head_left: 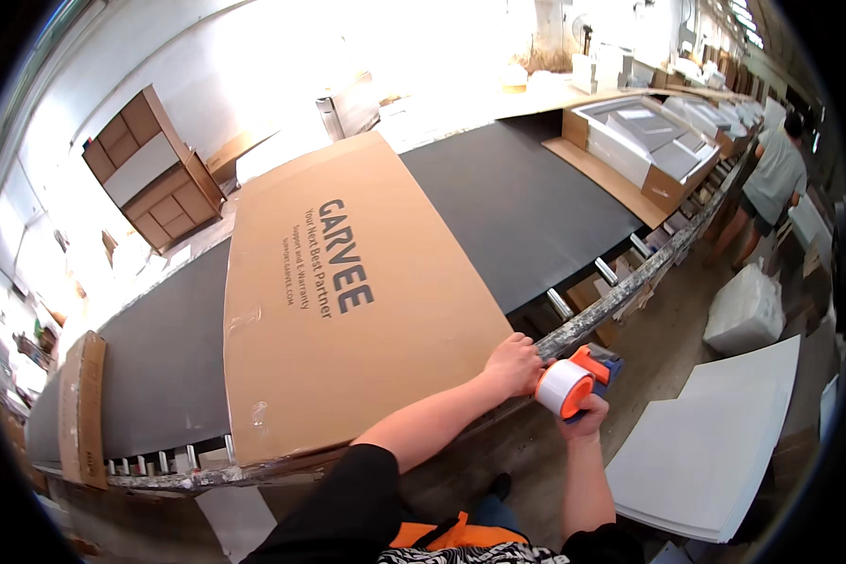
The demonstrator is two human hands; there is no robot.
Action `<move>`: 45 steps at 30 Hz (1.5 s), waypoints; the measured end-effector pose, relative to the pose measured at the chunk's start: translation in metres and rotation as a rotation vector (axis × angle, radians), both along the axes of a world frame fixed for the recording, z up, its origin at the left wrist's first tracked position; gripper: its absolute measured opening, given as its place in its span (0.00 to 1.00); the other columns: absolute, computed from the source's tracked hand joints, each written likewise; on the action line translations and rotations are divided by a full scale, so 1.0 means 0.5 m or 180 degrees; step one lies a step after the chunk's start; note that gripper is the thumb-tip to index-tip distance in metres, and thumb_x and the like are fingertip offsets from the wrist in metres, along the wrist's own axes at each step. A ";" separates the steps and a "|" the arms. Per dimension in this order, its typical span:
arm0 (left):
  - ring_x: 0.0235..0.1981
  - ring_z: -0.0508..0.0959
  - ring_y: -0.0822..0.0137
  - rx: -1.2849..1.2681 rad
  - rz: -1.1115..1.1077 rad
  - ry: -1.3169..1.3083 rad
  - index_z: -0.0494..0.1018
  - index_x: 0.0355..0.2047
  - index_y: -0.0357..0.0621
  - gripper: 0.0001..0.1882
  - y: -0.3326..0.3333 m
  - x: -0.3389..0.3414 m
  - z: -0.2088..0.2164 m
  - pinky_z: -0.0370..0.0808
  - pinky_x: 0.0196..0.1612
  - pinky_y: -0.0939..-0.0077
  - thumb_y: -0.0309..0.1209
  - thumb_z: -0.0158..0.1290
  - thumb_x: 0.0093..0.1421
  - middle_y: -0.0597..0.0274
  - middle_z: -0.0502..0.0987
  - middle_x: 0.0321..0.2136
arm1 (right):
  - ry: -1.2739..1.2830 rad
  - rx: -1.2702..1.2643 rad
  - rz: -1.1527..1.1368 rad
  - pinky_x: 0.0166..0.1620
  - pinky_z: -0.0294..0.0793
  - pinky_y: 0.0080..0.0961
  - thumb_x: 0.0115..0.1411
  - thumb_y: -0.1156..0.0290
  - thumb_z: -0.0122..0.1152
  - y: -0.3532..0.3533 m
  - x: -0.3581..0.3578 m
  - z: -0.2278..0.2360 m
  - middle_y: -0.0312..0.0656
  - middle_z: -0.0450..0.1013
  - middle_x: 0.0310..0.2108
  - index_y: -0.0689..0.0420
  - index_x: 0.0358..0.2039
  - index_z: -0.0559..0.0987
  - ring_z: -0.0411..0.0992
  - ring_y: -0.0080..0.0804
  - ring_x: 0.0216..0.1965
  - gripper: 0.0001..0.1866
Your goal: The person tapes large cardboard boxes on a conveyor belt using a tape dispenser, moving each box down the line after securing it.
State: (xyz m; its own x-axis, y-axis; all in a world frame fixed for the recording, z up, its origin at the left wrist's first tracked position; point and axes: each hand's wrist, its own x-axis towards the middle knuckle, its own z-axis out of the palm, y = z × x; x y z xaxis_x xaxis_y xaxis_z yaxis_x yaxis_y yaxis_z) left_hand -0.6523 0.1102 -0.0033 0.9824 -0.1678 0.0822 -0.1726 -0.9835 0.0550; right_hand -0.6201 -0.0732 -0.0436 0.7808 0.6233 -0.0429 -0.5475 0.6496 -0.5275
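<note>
A large flat cardboard box (404, 376) with dark print lies across the conveyor. My left hand (514, 365) is at its near right corner, the fingers curled together over the edge; what they pinch, if anything, is hidden. Just right of that corner, my right hand (585, 419) is wrapped round the handle of an orange and blue tape dispenser (592, 365). A wide roll of whitish tape (562, 387) is mounted on it, close beside my left hand. Bits of clear tape (259, 414) show on the box's left part.
The dark conveyor belt (526, 207) has metal rollers (606, 271) along its near side. An open carton (644, 141) with white packing stands farther up, a narrow carton (85, 409) at left. White sheets (714, 442) lie at right; a person (775, 179) stands beyond.
</note>
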 end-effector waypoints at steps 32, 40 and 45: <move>0.66 0.56 0.48 -0.1926 0.7405 -0.5304 0.49 0.67 0.33 0.50 0.095 -1.031 -0.107 0.52 0.67 0.60 0.48 0.62 0.55 0.41 0.54 0.66 | -0.2614 -0.2850 0.0365 0.57 0.67 0.36 0.49 0.56 0.71 0.867 -0.042 0.116 0.51 0.65 0.58 0.63 0.60 0.67 0.65 0.39 0.57 0.41; 0.60 0.67 0.50 -0.2200 0.8358 -0.6055 0.49 0.65 0.35 0.55 0.307 -0.899 -0.068 0.66 0.61 0.59 0.46 0.69 0.46 0.41 0.65 0.58 | -0.2805 -0.3317 -0.0568 0.46 0.77 0.37 0.53 0.53 0.70 0.777 0.469 -0.138 0.50 0.76 0.43 0.67 0.49 0.76 0.76 0.44 0.42 0.32; 0.58 0.68 0.49 -0.1815 0.8025 -0.6834 0.51 0.63 0.35 0.51 0.302 -0.884 -0.062 0.68 0.59 0.57 0.38 0.69 0.47 0.41 0.66 0.56 | -0.1035 -0.1786 0.1187 0.46 0.75 0.32 0.60 0.62 0.63 0.801 0.551 -0.199 0.46 0.74 0.46 0.66 0.53 0.73 0.73 0.37 0.46 0.25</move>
